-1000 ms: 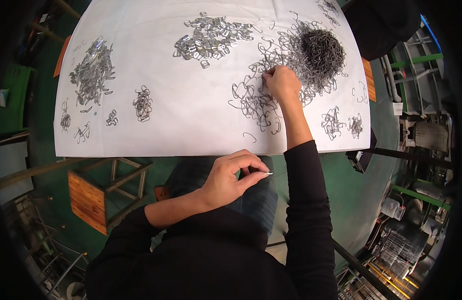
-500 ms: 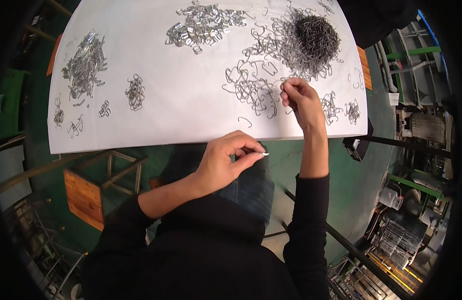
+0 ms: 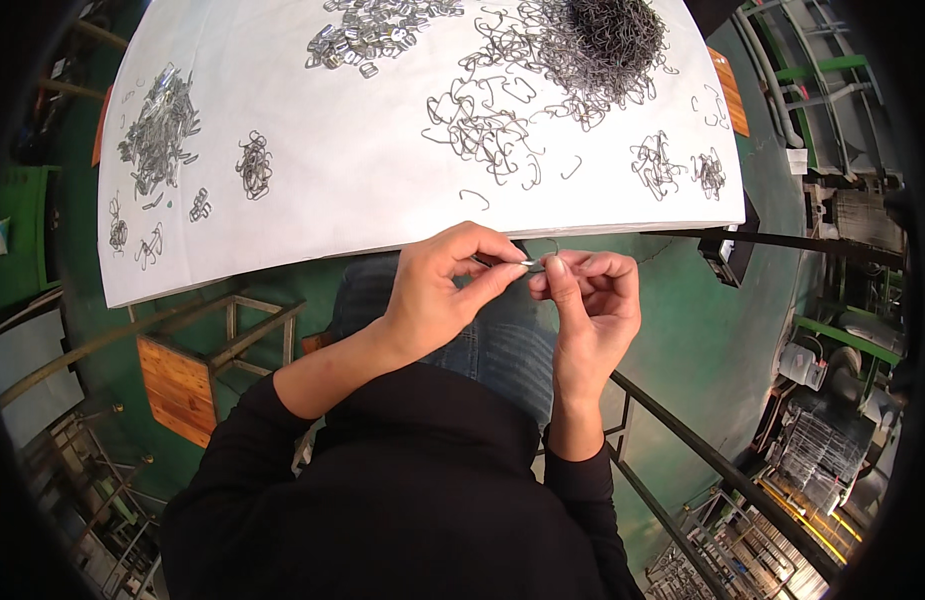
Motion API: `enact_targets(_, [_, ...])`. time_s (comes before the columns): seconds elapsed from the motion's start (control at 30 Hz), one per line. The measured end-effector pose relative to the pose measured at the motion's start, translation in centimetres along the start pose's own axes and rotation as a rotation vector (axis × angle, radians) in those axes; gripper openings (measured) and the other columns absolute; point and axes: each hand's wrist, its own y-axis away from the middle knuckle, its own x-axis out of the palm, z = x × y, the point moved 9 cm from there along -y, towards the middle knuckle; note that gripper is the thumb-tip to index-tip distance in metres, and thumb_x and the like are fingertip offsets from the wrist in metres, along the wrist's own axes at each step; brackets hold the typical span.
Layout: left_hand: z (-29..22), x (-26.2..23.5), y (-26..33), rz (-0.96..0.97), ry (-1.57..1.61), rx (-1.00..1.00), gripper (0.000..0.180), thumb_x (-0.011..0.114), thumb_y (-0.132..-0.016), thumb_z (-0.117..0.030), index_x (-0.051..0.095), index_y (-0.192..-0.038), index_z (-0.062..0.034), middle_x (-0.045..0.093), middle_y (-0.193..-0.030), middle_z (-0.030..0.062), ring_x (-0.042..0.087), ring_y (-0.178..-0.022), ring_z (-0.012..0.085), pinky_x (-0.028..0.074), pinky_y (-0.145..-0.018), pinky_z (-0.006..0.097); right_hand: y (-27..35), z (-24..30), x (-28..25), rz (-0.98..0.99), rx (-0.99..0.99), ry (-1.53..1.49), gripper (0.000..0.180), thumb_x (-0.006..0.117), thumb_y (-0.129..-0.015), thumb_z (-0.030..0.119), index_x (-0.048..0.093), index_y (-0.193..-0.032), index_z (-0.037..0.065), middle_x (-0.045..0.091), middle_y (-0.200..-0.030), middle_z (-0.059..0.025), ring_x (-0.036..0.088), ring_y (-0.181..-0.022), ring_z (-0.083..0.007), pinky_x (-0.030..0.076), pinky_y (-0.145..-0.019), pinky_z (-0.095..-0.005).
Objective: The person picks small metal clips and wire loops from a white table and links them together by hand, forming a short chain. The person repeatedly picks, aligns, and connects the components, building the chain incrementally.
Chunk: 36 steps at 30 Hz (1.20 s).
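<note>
Just in front of the table's near edge, my two hands meet. My left hand [image 3: 437, 290] pinches a small shiny metal clip [image 3: 528, 264] between thumb and fingertips. Close against it, my right hand [image 3: 594, 315] grips a thin bent wire hook [image 3: 555, 246], whose curved end sticks up past the thumb. Whether hook and clip are joined cannot be made out. Beyond my hands on the white tabletop [image 3: 332, 200] lie scattered wire hooks [image 3: 482, 130] and a dense dark heap of hooks [image 3: 622, 45]. Farther left is a pile of metal clips [image 3: 367, 32].
On the table's left lies a heap of narrow metal pieces [image 3: 160, 135], with a small wire pile [image 3: 254, 167] beside it. Two small hook piles, one being a wire cluster [image 3: 657, 165], lie at right. A wooden-topped stool [image 3: 177, 390] stands below left. Metal racks [image 3: 812, 450] line the right.
My right hand has come back from the hook pile toward me, bringing a wire hook to the clip in my left hand. The view has shifted, so the table piles sit higher.
</note>
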Motion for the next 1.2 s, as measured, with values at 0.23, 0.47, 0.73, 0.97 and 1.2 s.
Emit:
enact_targets(0.23, [-0.8,-6.4,-4.2,-0.245,-0.433,0.236,0.013,0.067,-0.083,-0.002,0.068,-0.096,-0.0003,0.068,-0.092,0.0099,0.065,-0.078,0.0149,0.053,-0.065,0.028,1.6,2.1,-0.4,-0.067,-0.296,0.033,0.026,0.059,-0.086,-0.012,0.039,-0.090,0.004,0.061,-0.089,-0.0176,0.063,-0.071,-0.0177,0.057,-0.065,-0.0286])
enact_targets(0.47, [2.5,-18.3,-13.3,-0.465,-1.121,0.294,0.018,0.070,-0.083,-0.015,0.071,-0.098,-0.0041,0.068,-0.089,0.0102,0.065,-0.078,0.0244,0.051,-0.069,0.032,1.9,1.5,-0.4,-0.044,-0.285,0.064,0.025,0.059,-0.086,-0.013,0.040,-0.089,0.003,0.060,-0.091,-0.0169,0.063,-0.072,-0.0171,0.057,-0.066,-0.0270])
enact_targets(0.73, [2.7,-14.4,-12.3,-0.279,-0.746,0.022,0.016,0.060,-0.092,-0.015,0.065,-0.099,-0.0023,0.065,-0.084,0.0060,0.063,-0.074,0.0148,0.051,-0.067,0.029,1.8,0.4,0.4,0.033,-0.283,0.072,0.023,0.060,-0.085,-0.013,0.042,-0.088,0.002,0.062,-0.092,-0.0172,0.063,-0.073,-0.0164,0.055,-0.066,-0.0275])
enact_targets(0.97, [-0.8,-1.4,-5.2,0.258,-0.218,-0.154,0.015,0.058,-0.093,-0.009,0.067,-0.101,-0.0005,0.062,-0.082,0.0047,0.060,-0.066,0.0082,0.051,-0.061,0.022,1.1,-0.5,1.1,0.096,-0.263,0.146,0.024,0.060,-0.086,-0.012,0.042,-0.089,0.003,0.062,-0.090,-0.0156,0.062,-0.074,-0.0162,0.054,-0.067,-0.0271])
enact_targets(1.2, [-3.3,0.7,-4.8,0.285,-0.275,-0.129,0.015,0.061,-0.089,-0.003,0.071,-0.099,-0.0008,0.062,-0.084,0.0052,0.060,-0.063,0.0086,0.050,-0.057,0.020,0.9,-0.1,1.3,0.117,-0.376,0.253,0.021,0.060,-0.086,-0.011,0.044,-0.089,0.002,0.063,-0.090,-0.0148,0.063,-0.073,-0.0154,0.056,-0.066,-0.0270])
